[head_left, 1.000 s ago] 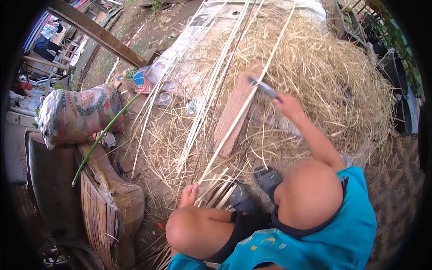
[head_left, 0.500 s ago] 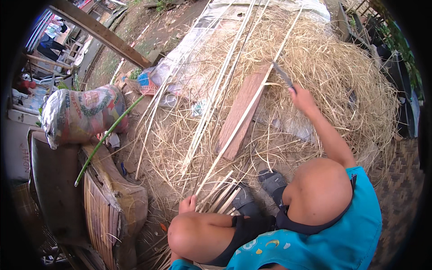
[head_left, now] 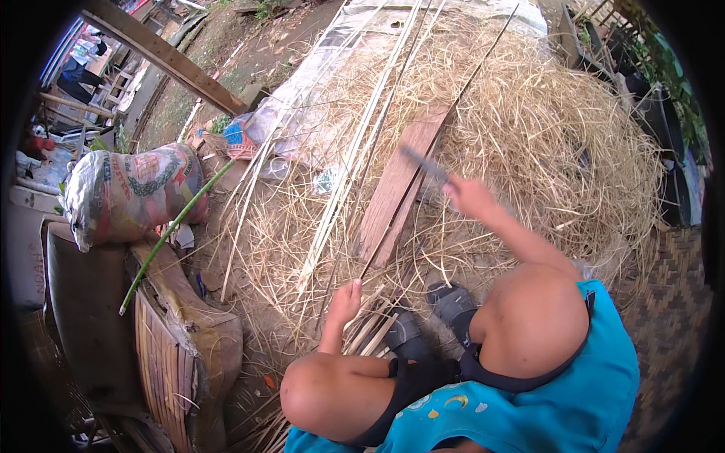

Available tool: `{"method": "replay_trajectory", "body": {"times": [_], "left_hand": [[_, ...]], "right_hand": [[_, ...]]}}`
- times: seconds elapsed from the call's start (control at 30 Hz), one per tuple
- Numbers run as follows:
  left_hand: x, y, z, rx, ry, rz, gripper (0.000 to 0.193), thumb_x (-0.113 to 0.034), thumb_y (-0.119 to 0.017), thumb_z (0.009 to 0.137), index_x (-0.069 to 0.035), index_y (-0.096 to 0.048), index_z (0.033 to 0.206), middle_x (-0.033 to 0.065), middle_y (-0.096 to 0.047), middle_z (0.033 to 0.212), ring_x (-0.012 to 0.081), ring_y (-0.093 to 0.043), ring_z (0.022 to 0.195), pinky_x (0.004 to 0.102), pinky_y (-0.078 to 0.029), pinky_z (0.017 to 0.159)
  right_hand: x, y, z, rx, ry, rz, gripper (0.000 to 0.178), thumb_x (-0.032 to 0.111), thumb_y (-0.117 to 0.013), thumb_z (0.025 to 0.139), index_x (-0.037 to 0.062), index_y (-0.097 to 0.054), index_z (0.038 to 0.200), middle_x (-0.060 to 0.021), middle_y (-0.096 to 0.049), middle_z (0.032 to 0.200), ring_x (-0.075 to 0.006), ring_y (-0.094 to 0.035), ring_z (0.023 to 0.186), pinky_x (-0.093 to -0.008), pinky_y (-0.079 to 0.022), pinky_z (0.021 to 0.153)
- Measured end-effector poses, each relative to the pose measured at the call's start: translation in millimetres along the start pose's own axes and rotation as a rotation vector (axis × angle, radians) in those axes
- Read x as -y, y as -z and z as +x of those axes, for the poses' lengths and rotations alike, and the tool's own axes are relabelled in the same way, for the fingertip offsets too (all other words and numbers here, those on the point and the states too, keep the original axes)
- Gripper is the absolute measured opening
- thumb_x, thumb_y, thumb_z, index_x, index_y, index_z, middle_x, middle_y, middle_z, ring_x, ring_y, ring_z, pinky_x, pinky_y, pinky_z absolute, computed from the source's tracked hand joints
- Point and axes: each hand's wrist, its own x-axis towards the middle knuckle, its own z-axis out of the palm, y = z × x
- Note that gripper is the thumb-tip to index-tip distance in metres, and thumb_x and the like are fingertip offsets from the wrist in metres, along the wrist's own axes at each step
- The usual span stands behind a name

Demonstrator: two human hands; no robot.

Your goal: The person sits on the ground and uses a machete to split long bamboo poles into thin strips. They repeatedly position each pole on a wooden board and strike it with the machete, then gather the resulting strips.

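Note:
My left hand (head_left: 345, 302) is closed on the near end of a long, thin bamboo strip (head_left: 483, 64), its dark side up. The strip slants up and away to the right, crossing a reddish-brown wooden board (head_left: 389, 192). My right hand (head_left: 470, 198) grips a knife (head_left: 423, 162), whose blade points left over the board, slightly blurred. Whether the blade touches the board I cannot tell. Several pale bamboo strips (head_left: 351, 181) lie left of the board. Shorter split pieces (head_left: 371, 334) lie by my left foot.
A wide heap of pale shavings (head_left: 559, 143) spreads beyond and right of the board, partly over a whitish sheet (head_left: 291, 98). At left are a stuffed sack (head_left: 136, 192), a green stick (head_left: 181, 219) and a worn wooden seat (head_left: 177, 340). A woven mat (head_left: 672, 302) lies at right.
My left hand has moved up and forward. The strip shows its dark side where a pale one showed before. My right hand and the knife have moved left and nearer, over the board.

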Motion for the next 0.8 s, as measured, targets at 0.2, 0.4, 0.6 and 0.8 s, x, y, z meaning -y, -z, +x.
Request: {"method": "replay_trajectory", "body": {"times": [0.2,0.4,0.6,0.8], "left_hand": [[29.2,7.0,-34.9,-0.099,0.084,0.160,0.048,-0.040,-0.044,0.105,-0.001,-0.063,0.087,0.0302,-0.063,0.077,0.0513,-0.062,0.075,0.0580,-0.047,0.070],[99.0,21.9,-88.2,-0.098,0.140,0.371,0.045,-0.043,-0.050,0.103,-0.003,-0.064,0.089,0.0264,-0.064,0.071,0.0477,-0.063,0.070,0.0544,-0.048,0.065],[-5.7,-18.5,6.7,-0.141,-0.120,0.293,0.044,-0.043,-0.043,0.105,-0.002,-0.057,0.100,0.0302,-0.066,0.074,0.0527,-0.065,0.076,0.0611,-0.050,0.070],[63.0,19.3,-67.8,-0.082,0.070,0.441,0.045,-0.042,-0.042,0.105,-0.002,-0.060,0.094,0.0324,-0.065,0.073,0.0529,-0.065,0.076,0.0613,-0.050,0.069]], "right_hand": [[32.3,-44.4,-55.5,0.243,0.286,-0.108,0.045,0.049,-0.049,0.102,0.0173,-0.057,0.134,-0.0204,-0.070,0.101,-0.0389,-0.069,0.095,-0.0506,-0.055,0.087],[-46.5,22.5,39.6,-0.217,-0.111,-0.066,0.035,0.038,-0.050,0.104,0.0094,-0.059,0.124,-0.0197,-0.070,0.082,-0.0403,-0.069,0.079,-0.0526,-0.056,0.072],[37.0,-62.6,-73.3,0.188,0.455,-0.025,0.046,0.048,-0.052,0.101,0.0208,-0.053,0.138,-0.0200,-0.068,0.094,-0.0389,-0.070,0.081,-0.0523,-0.057,0.075],[-95.4,49.9,45.2,-0.295,-0.284,-0.113,0.032,0.037,-0.049,0.105,0.0142,-0.060,0.126,-0.0142,-0.070,0.077,-0.0358,-0.069,0.072,-0.0472,-0.057,0.069]]}}
